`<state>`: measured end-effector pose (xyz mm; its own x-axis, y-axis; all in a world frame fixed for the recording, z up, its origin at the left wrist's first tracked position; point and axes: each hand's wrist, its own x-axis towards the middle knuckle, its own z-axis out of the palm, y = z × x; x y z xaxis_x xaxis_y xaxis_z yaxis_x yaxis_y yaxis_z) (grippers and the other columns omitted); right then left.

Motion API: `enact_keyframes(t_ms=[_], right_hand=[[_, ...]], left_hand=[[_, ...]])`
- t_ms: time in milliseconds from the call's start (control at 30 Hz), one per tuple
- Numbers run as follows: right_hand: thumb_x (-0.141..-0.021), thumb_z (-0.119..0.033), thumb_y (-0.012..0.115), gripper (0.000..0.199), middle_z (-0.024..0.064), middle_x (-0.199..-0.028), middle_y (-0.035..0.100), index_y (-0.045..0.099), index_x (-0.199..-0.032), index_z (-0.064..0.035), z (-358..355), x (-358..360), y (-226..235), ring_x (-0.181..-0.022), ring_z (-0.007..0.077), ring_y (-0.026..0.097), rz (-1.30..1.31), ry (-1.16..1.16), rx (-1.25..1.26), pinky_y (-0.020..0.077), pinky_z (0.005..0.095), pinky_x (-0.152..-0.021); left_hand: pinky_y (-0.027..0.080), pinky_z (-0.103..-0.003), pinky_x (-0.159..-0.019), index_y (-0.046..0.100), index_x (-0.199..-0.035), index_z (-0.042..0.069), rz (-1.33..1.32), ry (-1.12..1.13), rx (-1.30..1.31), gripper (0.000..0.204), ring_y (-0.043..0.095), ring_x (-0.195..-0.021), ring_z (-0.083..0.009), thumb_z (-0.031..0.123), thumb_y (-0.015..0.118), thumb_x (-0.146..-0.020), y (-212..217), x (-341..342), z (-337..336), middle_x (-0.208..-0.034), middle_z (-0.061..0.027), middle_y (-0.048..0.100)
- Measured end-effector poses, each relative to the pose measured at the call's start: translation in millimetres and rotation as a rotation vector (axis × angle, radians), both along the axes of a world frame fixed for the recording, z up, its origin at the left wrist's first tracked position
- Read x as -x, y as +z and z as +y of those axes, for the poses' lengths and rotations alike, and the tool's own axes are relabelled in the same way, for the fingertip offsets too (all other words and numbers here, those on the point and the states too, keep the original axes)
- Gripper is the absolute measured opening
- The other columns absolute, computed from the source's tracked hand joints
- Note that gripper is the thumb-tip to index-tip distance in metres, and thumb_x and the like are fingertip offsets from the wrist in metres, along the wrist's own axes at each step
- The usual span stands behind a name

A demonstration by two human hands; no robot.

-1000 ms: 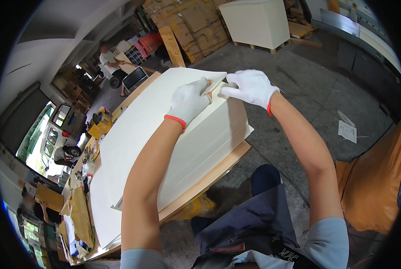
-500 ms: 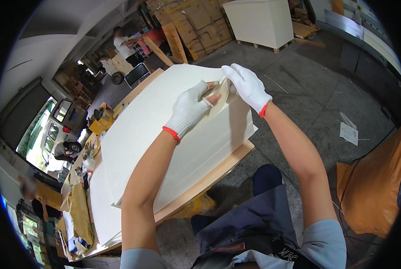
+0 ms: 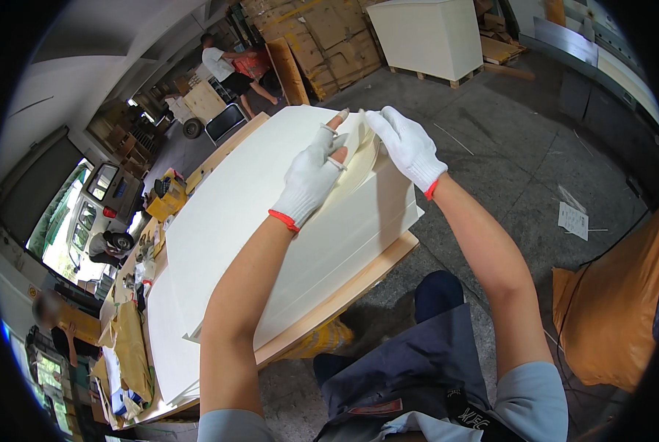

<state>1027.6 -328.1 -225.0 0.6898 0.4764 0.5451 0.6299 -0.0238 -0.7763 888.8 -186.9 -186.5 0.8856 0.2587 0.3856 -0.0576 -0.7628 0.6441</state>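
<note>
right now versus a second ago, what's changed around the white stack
The white-gloved right hand has moved left, in at the corner of the tall stack of white sheets, whose top sheets now bow up there. The white-gloved left hand has spread its bare fingertips. Behind, a person in a white top has moved right. The stack stayed put.

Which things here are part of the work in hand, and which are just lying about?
In the work:
gloved left hand
gloved right hand
white sheet stack
wooden board beneath it

Apparently just lying about:
yellow box
orange bundle
white paper on the floor
</note>
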Motion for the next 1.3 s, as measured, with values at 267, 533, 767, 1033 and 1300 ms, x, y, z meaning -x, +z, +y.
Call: enact_keyframes(t_ms=[267,533,767,1033,1300], right_hand=[[-0.102,-0.056,0.038,0.054,0.0207,-0.084,0.060,0.057,-0.098,-0.0052,2.4,-7.5,-8.3,-0.085,0.0415,0.059,-0.044,-0.029,-0.005,0.0439,0.0483,-0.075],[-0.102,-0.054,0.038,0.053,0.0205,-0.085,0.061,0.057,-0.096,-0.0049,2.0,-5.2,-6.9,-0.085,0.0415,0.059,-0.024,-0.027,-0.006,0.0445,0.0476,-0.075],[-0.102,-0.055,0.038,0.054,0.0204,-0.085,0.061,0.057,-0.096,-0.0047,1.8,-6.0,-7.7,-0.085,0.0415,0.060,-0.032,-0.028,-0.015,0.0451,0.0472,-0.075],[-0.102,-0.055,0.038,0.053,0.0209,-0.087,0.063,0.059,-0.103,-0.0058,-1.2,0.3,-1.9,-0.088,0.0417,0.061,0.004,-0.030,0.046,0.0456,0.0481,-0.076],[-0.103,-0.053,0.038,0.050,0.0195,-0.094,0.066,0.059,-0.107,-0.0075,-1.3,-2.4,-3.7,-0.091,0.0404,0.062,0.002,-0.034,0.071,0.0468,0.0470,-0.078]], left_hand=[[0.051,-0.029,-0.081,0.060,-0.135,0.008,0.284,0.096,-0.032,0.044,0.062,-0.088,-0.0134,0.023,0.070,-0.094,17.9,5.5,-22.9,-0.107,-0.0071,0.070],[0.050,-0.026,-0.075,0.060,-0.135,0.008,0.173,0.042,-0.044,0.050,0.060,-0.082,-0.0107,0.025,0.075,-0.091,4.6,0.9,-6.6,-0.105,-0.0054,0.069],[0.050,-0.027,-0.081,0.060,-0.135,0.007,0.169,0.059,-0.076,0.048,0.061,-0.088,-0.0120,0.022,0.074,-0.091,8.4,2.8,-12.9,-0.105,-0.0061,0.069],[0.050,-0.029,-0.085,0.061,-0.135,0.011,0.125,0.089,-0.200,0.038,0.066,-0.095,-0.0184,0.025,0.058,-0.101,3.3,3.7,-4.1,-0.108,-0.0103,0.070],[0.052,-0.032,-0.080,0.064,-0.130,0.018,0.263,0.130,-0.197,0.039,0.069,-0.087,-0.0208,0.033,0.068,-0.094,14.7,5.4,-17.8,-0.104,-0.0120,0.072]])
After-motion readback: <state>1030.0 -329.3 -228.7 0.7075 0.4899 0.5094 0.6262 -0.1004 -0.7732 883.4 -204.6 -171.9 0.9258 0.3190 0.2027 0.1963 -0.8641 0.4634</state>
